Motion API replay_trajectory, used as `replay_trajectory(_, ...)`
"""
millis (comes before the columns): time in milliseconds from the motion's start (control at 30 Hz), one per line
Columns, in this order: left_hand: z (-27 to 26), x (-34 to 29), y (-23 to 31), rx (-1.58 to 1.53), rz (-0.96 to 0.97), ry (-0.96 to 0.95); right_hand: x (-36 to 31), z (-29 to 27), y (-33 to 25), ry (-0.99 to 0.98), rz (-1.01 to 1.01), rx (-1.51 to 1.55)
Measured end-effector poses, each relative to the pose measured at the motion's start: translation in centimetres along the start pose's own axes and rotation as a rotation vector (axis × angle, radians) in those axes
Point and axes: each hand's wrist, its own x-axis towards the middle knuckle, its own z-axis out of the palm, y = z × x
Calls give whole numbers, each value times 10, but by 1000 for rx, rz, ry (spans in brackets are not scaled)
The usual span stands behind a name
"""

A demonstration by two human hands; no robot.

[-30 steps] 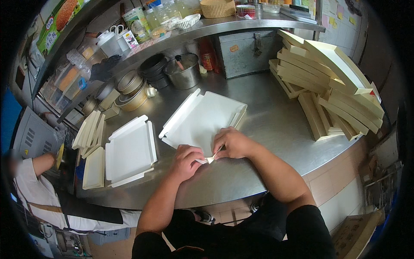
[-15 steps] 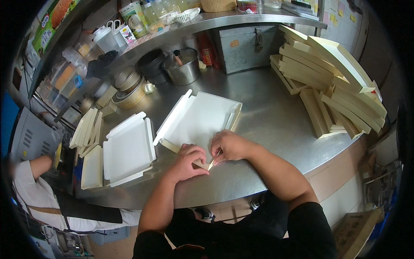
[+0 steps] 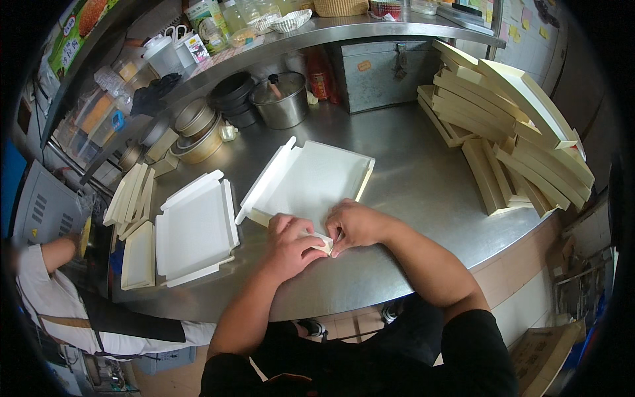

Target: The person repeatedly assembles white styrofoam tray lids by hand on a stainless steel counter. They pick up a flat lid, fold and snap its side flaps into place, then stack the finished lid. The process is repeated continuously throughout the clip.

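Lying flat at the left of the steel worktop (image 3: 410, 198) is a folded white tray (image 3: 195, 231). Just right of it, the left hand (image 3: 288, 245) is pinching the near corner of a white cardboard box (image 3: 311, 182), grip clamped on the flap. The right hand (image 3: 354, 225) is pressing the same corner, fingers closed on it. Finished boxes (image 3: 509, 126) are leaning stacked far right.

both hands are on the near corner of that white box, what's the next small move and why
Probably press the corner flap down flat. The left hand and right hand both pinch it at the near edge of the white cardboard box, whose far and side walls already stand while this corner looks unfinished.
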Motion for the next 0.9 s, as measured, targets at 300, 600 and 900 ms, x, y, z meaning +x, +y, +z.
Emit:
replay_trajectory(300, 10, -3, -15, -225, -131, -322, -2, 1, -9, 57, 9, -154)
replay_trajectory(600, 9, -2, -15, -217, -55, -311, -2, 1, -9, -9, -28, -81)
replay_trajectory(900, 5, -1, -9, -229, -167, -284, -2, -2, -8, 83, -76, 6)
